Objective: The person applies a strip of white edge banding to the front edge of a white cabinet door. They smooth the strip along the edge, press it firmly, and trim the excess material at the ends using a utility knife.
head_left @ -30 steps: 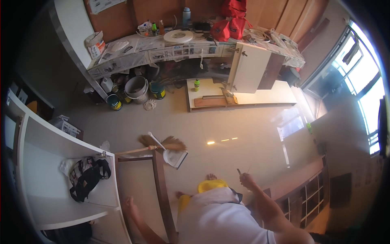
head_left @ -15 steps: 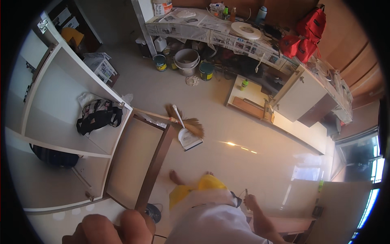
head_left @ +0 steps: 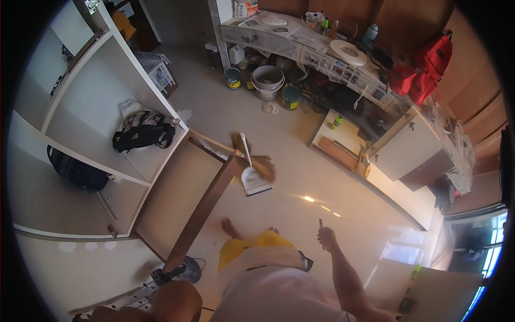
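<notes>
My right hand [head_left: 327, 239] is out over the pale floor, right of my white shirt. Its fingers wrap round a slim, straight hand tool [head_left: 321, 222], whose narrow end sticks up past the fist; its exact kind is too small to make out. Very close at the lower edge, my left hand [head_left: 176, 303] shows as large bent knuckles. Its fingertips, and anything inside them, are hidden. Beyond that hand lies a brown-edged wooden panel or drawer [head_left: 185, 185], beside a white cabinet [head_left: 80, 112] holding bags [head_left: 142, 131].
A broom [head_left: 263, 166] and white dustpan [head_left: 255, 180] lie on the floor ahead. Buckets [head_left: 268, 80] stand beneath a paper-covered counter [head_left: 263, 40]. Long white panels [head_left: 397, 188] rest at right. A dark, round-based device [head_left: 188, 271] sits by the wooden panel's near end.
My right hand has moved forward with the slim tool, its arm now stretched further out. My left hand has sunk lower in view. The whole scene has shifted as my head turned.
</notes>
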Available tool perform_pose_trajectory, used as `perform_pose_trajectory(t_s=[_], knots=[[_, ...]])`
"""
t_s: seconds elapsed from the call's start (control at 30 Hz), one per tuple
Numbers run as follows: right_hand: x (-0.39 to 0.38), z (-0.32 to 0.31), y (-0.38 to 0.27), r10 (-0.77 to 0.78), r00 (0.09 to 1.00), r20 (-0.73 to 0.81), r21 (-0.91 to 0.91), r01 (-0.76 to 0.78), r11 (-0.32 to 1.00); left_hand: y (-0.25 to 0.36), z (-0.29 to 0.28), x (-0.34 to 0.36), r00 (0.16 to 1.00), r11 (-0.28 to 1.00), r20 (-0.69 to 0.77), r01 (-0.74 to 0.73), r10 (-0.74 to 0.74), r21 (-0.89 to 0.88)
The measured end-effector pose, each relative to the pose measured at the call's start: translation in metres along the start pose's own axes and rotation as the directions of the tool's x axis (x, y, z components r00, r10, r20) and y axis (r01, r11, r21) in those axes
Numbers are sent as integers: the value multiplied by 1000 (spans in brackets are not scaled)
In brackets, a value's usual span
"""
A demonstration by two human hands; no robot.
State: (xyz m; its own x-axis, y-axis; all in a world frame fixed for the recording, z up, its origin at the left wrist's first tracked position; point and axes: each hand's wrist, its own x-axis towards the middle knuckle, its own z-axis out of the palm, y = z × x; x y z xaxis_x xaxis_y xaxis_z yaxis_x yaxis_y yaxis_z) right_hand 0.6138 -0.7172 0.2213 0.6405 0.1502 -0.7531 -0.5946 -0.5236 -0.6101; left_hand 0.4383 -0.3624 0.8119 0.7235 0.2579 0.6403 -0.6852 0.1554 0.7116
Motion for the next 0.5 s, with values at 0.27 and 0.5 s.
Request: perform_pose_trajectory(t_s=[0.27,0.5], knots=[[-14,37,52,102,990,99,23,-105,994,7,-13,-9,997,992,-35,-71,75,108],[-30,44,81,132,990,53,-31,-130,991,19,-24,-11,982,961,-65,-161,180,223]])
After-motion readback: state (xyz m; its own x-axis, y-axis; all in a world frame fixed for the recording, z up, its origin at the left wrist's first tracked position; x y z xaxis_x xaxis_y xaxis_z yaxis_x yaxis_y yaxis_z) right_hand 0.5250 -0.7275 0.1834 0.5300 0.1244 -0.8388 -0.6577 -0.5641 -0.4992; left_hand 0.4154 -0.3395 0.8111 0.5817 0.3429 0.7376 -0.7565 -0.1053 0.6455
